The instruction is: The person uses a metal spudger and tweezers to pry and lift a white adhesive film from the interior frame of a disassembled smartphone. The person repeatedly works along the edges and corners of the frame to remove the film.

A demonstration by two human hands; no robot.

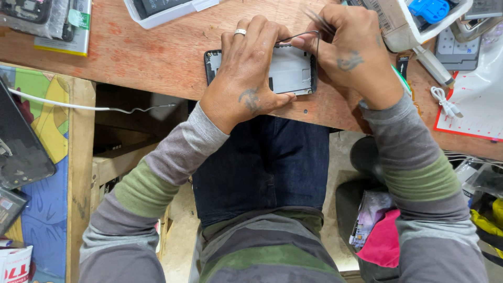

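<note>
We look down on an opened phone (291,71), back cover off, lying flat near the table's (157,57) front edge. The left hand (246,73) lies across its left half, fingers (251,39) spread and pressing down, a ring on one; it grips nothing, just pins the phone. At three o'clock of the phone, the right hand (353,55) pinches metal tweezers (318,22), fingers closed around them, tips toward the phone's upper right corner. A thin dark wire (304,35) arcs over the phone's top edge between both hands. At three o'clock of the right hand, a white-handled tool (432,65) and coiled white cable (445,102) lie on the table.
</note>
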